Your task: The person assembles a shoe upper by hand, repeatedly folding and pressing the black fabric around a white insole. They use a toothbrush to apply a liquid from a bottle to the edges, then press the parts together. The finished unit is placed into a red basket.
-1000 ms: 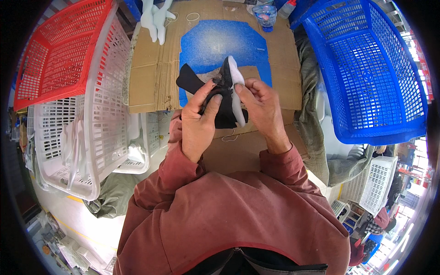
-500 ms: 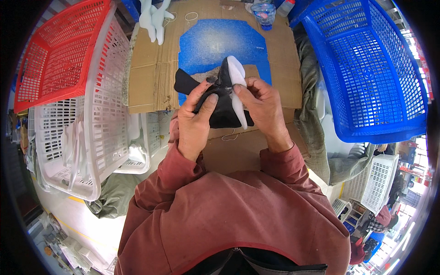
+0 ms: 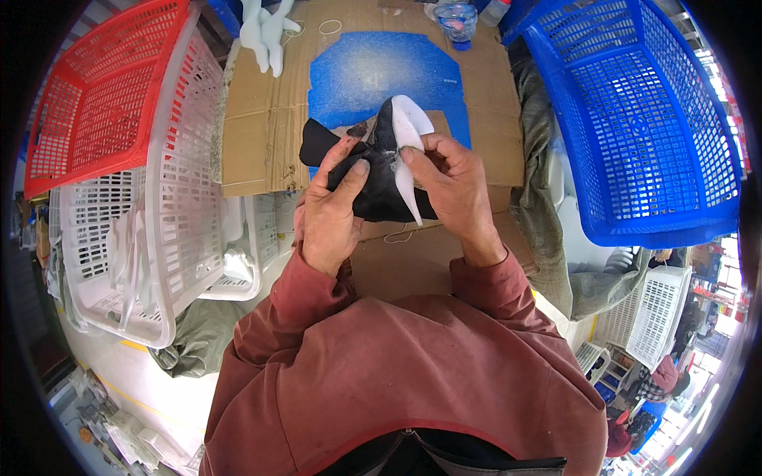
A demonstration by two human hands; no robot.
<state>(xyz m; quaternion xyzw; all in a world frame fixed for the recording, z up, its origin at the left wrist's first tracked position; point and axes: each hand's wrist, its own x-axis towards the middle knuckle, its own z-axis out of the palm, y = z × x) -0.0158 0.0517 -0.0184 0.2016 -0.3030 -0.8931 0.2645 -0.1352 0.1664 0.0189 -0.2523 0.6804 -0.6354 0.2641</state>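
Above the work surface I hold a smooth white piece [image 3: 410,120], broad and rounded at its far end and tapering to a point toward me. A black, flexible-looking sheet or cloth [image 3: 381,186] lies against its left side and spreads beneath it, with a flap sticking out to the left. My left hand [image 3: 333,198] is closed on the black material, thumb on top and the index fingertip dark. My right hand [image 3: 456,178] pinches the white piece at its narrow middle between thumb and fingers. Whether black and white are joined I cannot tell.
A worn blue sheet [image 3: 389,71] lies on cardboard [image 3: 270,143]. White branching pieces [image 3: 268,36] and a clear bluish container [image 3: 456,24] stand at the back. Red [image 3: 103,95] and white baskets [image 3: 186,151] flank the left, a blue basket [image 3: 635,119] the right.
The white piece has turned slightly, so its broad end shows wider and its lower tip points a little further left. Both hands keep their hold.
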